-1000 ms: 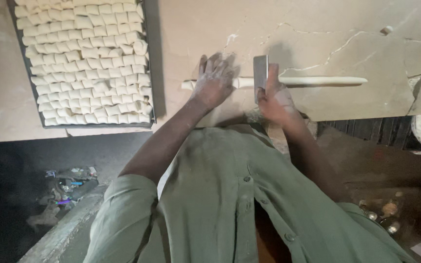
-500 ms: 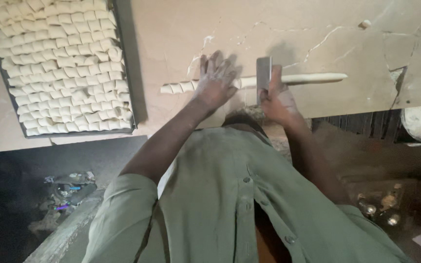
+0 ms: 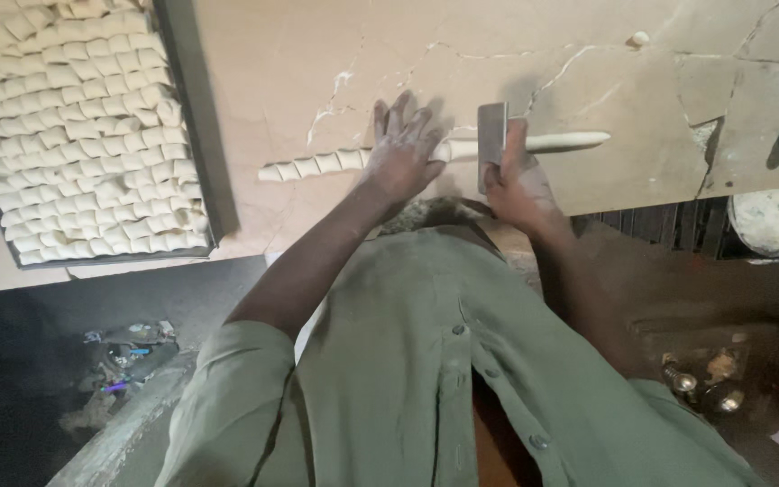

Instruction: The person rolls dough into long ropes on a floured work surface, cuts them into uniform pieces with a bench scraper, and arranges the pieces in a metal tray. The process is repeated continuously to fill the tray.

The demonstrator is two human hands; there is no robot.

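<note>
The left hand (image 3: 405, 149) lies flat on the dough rope (image 3: 462, 149), its fingers (image 3: 398, 110) spread wide and gripping nothing. The right hand (image 3: 517, 180) has its fingers curled tight around a flat metal scraper (image 3: 492, 144), which stands on edge across the rope just right of the left hand. Left of that hand, the rope is already cut into small pieces (image 3: 313, 166) lying in a row. Right of the scraper, the uncut rope runs on to a thin tip. The rope lies near the front edge of the cracked stone worktop (image 3: 317, 54), with bare stone behind it. Well left of the rope sits a dark tray (image 3: 193, 135) packed with cut dough bits.
</note>
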